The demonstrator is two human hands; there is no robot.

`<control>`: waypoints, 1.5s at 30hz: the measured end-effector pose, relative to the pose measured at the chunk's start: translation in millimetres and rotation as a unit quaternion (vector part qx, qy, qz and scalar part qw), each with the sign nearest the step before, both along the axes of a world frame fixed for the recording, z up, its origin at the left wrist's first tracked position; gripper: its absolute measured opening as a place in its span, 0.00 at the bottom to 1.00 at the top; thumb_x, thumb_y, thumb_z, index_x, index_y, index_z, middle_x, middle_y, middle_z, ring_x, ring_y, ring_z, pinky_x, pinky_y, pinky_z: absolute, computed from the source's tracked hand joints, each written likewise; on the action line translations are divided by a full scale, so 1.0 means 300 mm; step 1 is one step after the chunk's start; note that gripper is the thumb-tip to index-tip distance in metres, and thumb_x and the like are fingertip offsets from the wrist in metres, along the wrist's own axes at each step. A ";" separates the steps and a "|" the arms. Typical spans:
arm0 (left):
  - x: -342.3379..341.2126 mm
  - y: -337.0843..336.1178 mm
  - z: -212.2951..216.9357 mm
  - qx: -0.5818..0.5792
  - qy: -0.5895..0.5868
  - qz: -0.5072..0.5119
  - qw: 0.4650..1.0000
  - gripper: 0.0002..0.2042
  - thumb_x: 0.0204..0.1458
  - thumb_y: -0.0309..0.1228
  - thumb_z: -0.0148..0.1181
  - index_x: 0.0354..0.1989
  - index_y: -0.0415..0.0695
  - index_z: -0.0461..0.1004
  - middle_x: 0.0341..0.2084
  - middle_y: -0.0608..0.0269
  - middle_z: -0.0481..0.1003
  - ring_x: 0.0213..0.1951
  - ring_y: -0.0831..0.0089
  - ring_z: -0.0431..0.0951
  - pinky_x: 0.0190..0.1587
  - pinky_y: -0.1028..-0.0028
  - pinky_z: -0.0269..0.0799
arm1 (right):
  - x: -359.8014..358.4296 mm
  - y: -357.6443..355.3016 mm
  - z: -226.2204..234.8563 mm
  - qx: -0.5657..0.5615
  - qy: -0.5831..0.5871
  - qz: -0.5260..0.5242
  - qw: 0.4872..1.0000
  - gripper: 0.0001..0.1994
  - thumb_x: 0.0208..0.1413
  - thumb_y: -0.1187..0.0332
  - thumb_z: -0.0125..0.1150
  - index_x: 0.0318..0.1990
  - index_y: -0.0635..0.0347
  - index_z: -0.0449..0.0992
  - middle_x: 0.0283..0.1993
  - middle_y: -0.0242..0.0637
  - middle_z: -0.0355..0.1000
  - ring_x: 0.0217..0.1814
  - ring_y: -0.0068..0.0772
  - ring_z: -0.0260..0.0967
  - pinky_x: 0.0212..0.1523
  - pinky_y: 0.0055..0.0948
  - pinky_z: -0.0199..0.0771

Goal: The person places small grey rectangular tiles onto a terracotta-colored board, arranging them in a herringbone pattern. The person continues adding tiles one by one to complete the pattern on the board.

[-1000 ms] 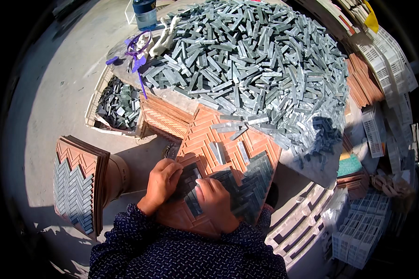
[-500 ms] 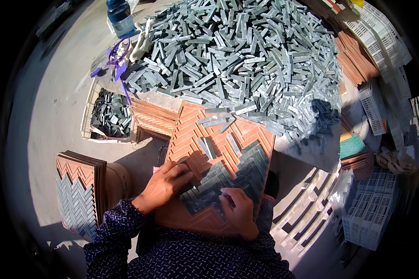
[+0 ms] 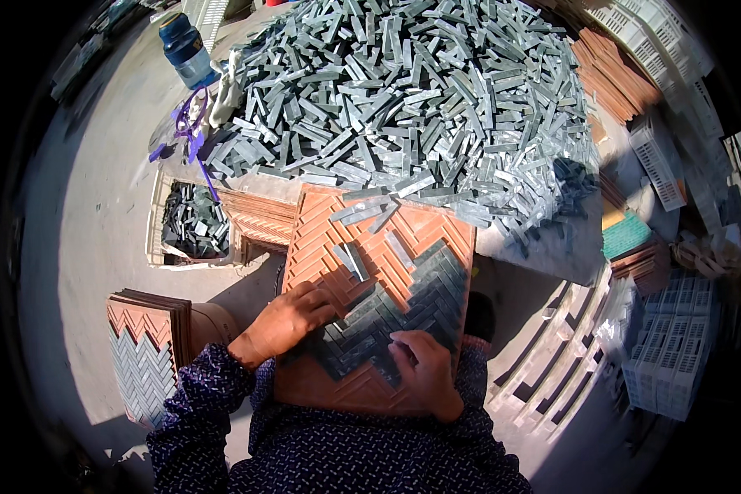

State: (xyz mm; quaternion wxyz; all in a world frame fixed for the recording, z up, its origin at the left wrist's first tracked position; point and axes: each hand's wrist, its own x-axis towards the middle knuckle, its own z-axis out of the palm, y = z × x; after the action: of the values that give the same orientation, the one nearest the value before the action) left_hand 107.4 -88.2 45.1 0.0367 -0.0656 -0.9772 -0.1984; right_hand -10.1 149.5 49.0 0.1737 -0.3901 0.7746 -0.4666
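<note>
An orange herringbone mould tray (image 3: 321, 239) lies in front of me, partly filled with dark grey-green stone strips (image 3: 403, 309). My left hand (image 3: 284, 323) rests on the tray's left side, fingers pressing on strips there. At the lower middle, my right hand (image 3: 424, 370) lies flat with fingertips on the laid strips. A few loose strips (image 3: 362, 210) lie on the tray's upper part. Whether either hand holds a strip is hidden under the fingers.
A big heap of grey stone strips (image 3: 412, 107) fills the table behind the tray. A white crate with dark strips (image 3: 191, 226) stands left, a stack of filled trays (image 3: 144, 354) lower left, a blue bottle (image 3: 185, 51) far left, white crates (image 3: 675, 362) right.
The view has tilted down and closer. My left hand has slid slightly right onto the tray and my right hand has shifted up onto the laid strips.
</note>
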 end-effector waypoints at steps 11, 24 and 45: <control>-0.018 -0.008 0.027 0.009 -0.052 -0.013 0.999 0.14 0.46 0.25 0.51 0.44 0.45 0.72 0.42 0.62 0.71 0.49 0.64 0.71 0.51 0.71 0.71 | -0.009 0.000 -0.003 -0.005 0.011 0.007 1.000 0.08 0.50 0.77 0.62 0.39 0.65 0.75 0.34 0.45 0.74 0.32 0.40 0.75 0.30 0.30 0.76; -0.027 -0.002 0.052 0.120 -0.123 0.035 0.984 0.13 0.47 0.23 0.51 0.42 0.43 0.72 0.42 0.59 0.72 0.47 0.60 0.73 0.48 0.67 0.72 | -0.018 -0.001 0.016 -0.003 0.020 0.005 1.000 0.07 0.51 0.77 0.62 0.38 0.66 0.75 0.34 0.45 0.75 0.32 0.41 0.76 0.30 0.30 0.75; -0.071 -0.077 0.024 0.013 -0.004 -0.056 0.998 0.12 0.43 0.29 0.56 0.38 0.48 0.77 0.39 0.68 0.73 0.46 0.68 0.71 0.50 0.72 0.70 | -0.042 0.001 -0.009 -0.023 0.029 0.005 0.999 0.07 0.51 0.77 0.62 0.37 0.65 0.76 0.34 0.45 0.75 0.33 0.41 0.76 0.32 0.31 0.75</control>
State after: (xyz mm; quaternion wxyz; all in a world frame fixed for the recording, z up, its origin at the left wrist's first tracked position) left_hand 86.2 -111.4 52.1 0.0225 -0.1192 -0.9695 -0.2131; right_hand -22.7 149.7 46.3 0.1442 -0.4109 0.7664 -0.4721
